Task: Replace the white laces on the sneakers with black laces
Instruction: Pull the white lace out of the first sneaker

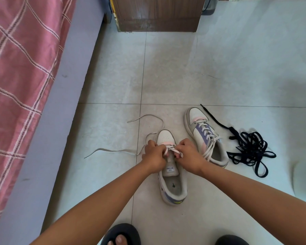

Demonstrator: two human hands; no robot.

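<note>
White lace (113,151) mostly out of near sneaker (173,183) | left hand (155,154), right hand (188,154) pinched last crossings | far sneaker (207,138) untouched | black laces (249,147) unused

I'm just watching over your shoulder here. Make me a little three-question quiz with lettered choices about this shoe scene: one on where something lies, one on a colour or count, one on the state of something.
1. Where does the pile of black laces lie?
A. On the bed
B. On the floor, right of the far sneaker
C. Inside a sneaker

2. How many sneakers are on the floor?
A. One
B. Two
C. Three

3. What is the state of the far sneaker?
A. Still threaded with a white lace
B. Threaded with a black lace
C. Without any lace

Answers:
1. B: the black tangle rests on the tiled floor beside that shoe.
2. B: the near sneaker and the far one are the only two.
3. A: white lace crosses its eyelets, while the left hand and right hand pinch the white lace on the near shoe.
</note>
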